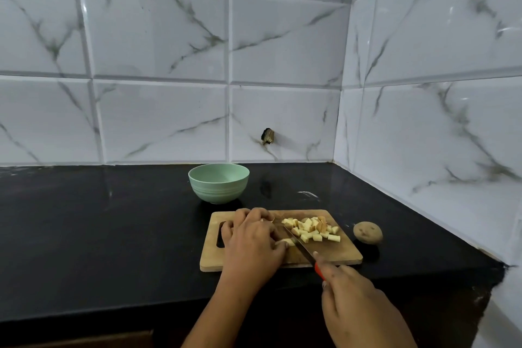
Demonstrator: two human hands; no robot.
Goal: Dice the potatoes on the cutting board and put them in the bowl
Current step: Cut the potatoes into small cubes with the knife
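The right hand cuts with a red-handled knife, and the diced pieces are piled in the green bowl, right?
Not quite. The head view shows the diced potato pieces piled on the wooden cutting board; the green bowl behind it looks empty. The right hand does hold the red-handled knife.

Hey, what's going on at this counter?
A person is dicing potato on a wooden cutting board. The left hand holds down a potato piece while the right hand grips a red-handled knife, its blade beside that piece. A pile of diced cubes lies on the board's right side. The green bowl behind the board looks empty, and a whole potato sits on the black counter to the right.
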